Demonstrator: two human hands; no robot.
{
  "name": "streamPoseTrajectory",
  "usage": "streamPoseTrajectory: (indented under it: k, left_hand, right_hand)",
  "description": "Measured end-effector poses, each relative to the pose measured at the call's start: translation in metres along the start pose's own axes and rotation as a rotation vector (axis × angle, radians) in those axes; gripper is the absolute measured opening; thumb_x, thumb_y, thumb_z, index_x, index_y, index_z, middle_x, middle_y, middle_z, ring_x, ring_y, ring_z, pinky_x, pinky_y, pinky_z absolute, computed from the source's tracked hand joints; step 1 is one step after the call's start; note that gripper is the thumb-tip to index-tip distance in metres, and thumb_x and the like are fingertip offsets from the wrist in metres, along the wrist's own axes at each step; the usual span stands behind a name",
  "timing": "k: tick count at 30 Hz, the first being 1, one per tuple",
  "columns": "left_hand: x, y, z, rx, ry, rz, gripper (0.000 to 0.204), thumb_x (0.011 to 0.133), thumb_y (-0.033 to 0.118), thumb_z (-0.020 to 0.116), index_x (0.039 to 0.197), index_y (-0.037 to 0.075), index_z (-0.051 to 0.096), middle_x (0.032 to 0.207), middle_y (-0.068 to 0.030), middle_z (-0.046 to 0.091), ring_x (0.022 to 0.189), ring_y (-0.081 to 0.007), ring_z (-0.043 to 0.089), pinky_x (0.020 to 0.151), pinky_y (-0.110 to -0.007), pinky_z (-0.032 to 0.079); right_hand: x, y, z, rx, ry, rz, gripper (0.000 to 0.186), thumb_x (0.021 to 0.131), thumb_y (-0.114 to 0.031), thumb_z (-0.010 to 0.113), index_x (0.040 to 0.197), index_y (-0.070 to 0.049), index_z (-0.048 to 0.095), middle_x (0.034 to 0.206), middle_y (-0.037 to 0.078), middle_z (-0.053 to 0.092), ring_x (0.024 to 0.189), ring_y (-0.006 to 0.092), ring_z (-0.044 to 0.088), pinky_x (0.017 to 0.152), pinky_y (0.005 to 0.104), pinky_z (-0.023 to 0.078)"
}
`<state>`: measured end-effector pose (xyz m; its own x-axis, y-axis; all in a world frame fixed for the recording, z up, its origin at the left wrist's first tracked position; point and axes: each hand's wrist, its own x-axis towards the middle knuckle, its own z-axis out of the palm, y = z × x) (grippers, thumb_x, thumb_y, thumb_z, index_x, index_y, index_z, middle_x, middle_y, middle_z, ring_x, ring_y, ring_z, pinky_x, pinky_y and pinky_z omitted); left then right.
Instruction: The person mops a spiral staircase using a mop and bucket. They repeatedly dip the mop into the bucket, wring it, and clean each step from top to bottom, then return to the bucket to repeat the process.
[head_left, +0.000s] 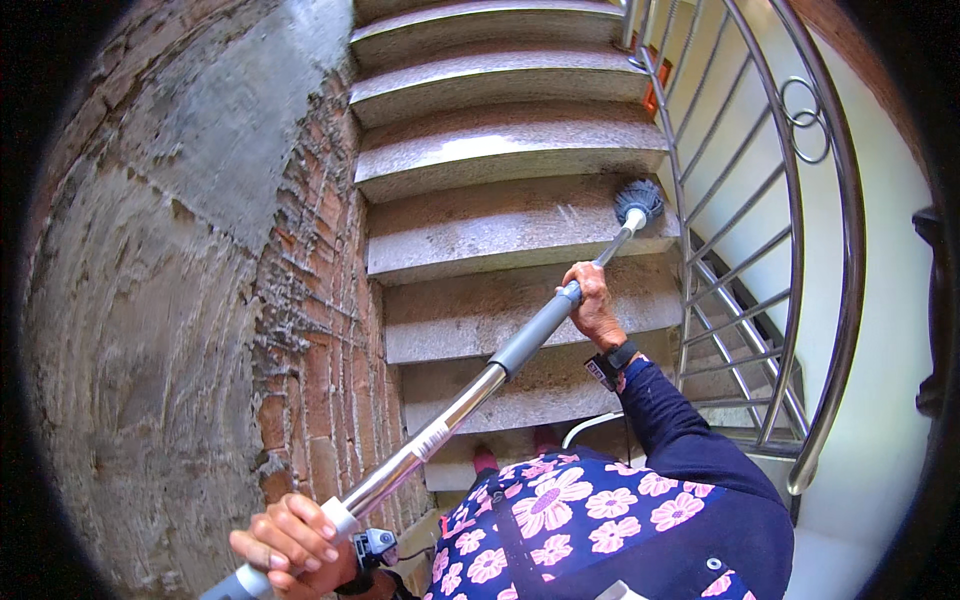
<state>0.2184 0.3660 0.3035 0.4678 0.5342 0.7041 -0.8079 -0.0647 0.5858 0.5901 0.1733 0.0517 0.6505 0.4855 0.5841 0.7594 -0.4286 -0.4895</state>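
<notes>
I count one mop, both my hands on its pole — left hand, right hand — so two hands. Stone steps: seven that I can make out. One steel railing, one brick wall, one watch on my wrist.

Speckled stone stairs climb ahead of me between a brick wall and a steel railing; my brush head rests on one step's right end.
</notes>
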Motion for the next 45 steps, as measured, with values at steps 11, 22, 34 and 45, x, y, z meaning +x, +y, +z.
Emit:
streamPoseTrajectory:
  k: [11, 22, 34, 45]
  left_hand:
    - [-0.06, -0.114, 0.031, 0.127, -0.024, -0.304, 0.019, 0.084, 0.019, 0.067, 0.089, 0.008, 0.052, 0.079, -0.0074, 0.06, 0.082, -0.0242, 0.061, 0.093, -0.048, 0.043]
    - [-0.017, -0.016, -0.034, 0.057, -0.045, -0.296, 0.014, 0.088, 0.017, 0.063, 0.093, 0.008, 0.054, 0.076, -0.0046, 0.059, 0.078, -0.0197, 0.06, 0.09, -0.044, 0.045]
    - [-0.062, -0.077, 0.014, 0.231, -0.163, -0.366, 0.025, 0.085, 0.027, 0.068, 0.094, 0.006, 0.056, 0.085, -0.0088, 0.063, 0.095, -0.0294, 0.062, 0.096, -0.055, 0.042]
    - [-0.049, 0.014, -0.027, 0.131, 0.058, -0.392, 0.018, 0.093, 0.025, 0.058, 0.098, 0.009, 0.051, 0.08, -0.006, 0.059, 0.093, -0.0249, 0.058, 0.097, -0.05, 0.041]
  right_hand:
    - [0.014, 0.165, -0.008, -0.285, -0.311, 0.188, 0.013, 0.072, -0.006, 0.06, 0.083, -0.011, 0.055, 0.092, 0.012, 0.057, 0.098, 0.0311, 0.054, 0.086, 0.0381, 0.044]
    - [-0.03, 0.031, 0.012, -0.113, 0.095, 0.111, 0.017, 0.069, -0.013, 0.067, 0.074, -0.009, 0.052, 0.081, 0.011, 0.054, 0.089, 0.0321, 0.053, 0.085, 0.0405, 0.043]
    - [-0.018, 0.132, -0.013, -0.197, 0.003, 0.174, 0.013, 0.07, -0.01, 0.063, 0.075, -0.01, 0.051, 0.08, 0.01, 0.053, 0.089, 0.0316, 0.053, 0.082, 0.0378, 0.044]
    - [-0.043, 0.006, 0.012, -0.116, 0.07, 0.163, 0.013, 0.07, -0.013, 0.064, 0.074, -0.009, 0.053, 0.081, 0.011, 0.055, 0.092, 0.0322, 0.053, 0.086, 0.0405, 0.043]
